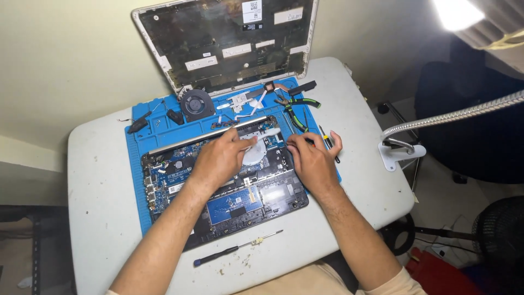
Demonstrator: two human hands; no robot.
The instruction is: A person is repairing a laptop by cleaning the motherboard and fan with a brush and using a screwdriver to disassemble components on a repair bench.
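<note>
Screwdriver, near: a thin black-handled screwdriver [238,248] lies loose on my desk [98,186], just in front of the laptop's near edge, untouched.
Laptop: the opened laptop base [262,199] rests on the blue work mat [143,210] in the middle of the desk, its boards and blue inner parts laid bare.
My left hand: my left hand [221,158] lies over the middle of the base, fingers curled and pinching a white strip-like piece [266,133] at the far side of the boards; what exactly that piece is I cannot tell.
My right hand: my right hand [312,161] rests on the base's right far corner, fingers bent, with a small yellow-and-black screwdriver [328,143] held under the fingertips.
Pliers: green-handled pliers [296,111] lie on the mat just beyond my right hand.
Fan: a round black fan [196,104] sits on the far left part of the mat, near small loose parts.
Back cover, far: the laptop's removed cover [229,43] leans upright against the wall.
Lamp: a flexible metal lamp arm [453,116] stands at the right edge.
</note>
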